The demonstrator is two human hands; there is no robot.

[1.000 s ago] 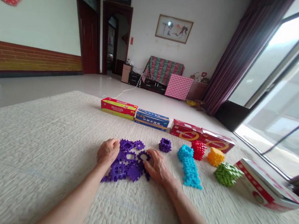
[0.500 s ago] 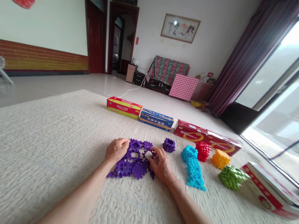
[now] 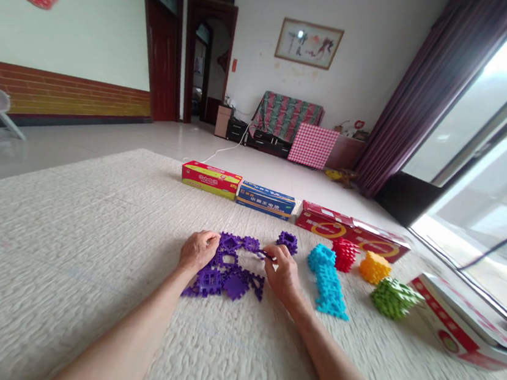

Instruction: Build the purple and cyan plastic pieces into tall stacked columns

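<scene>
My right hand [image 3: 284,273] pinches a purple tile [image 3: 260,254]; left hand [image 3: 198,250], fingers curled, pins the pile [image 3: 224,276]. Lifting may drag linked neighbours.

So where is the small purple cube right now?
The small purple cube sits just beyond the right hand, between the flat purple pieces and the blue block.

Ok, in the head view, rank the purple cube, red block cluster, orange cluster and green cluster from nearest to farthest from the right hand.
From the right hand:
1. purple cube, just beyond the fingers.
2. red block cluster, further right.
3. orange cluster, right of the red.
4. green cluster, far right, by the box.
</scene>
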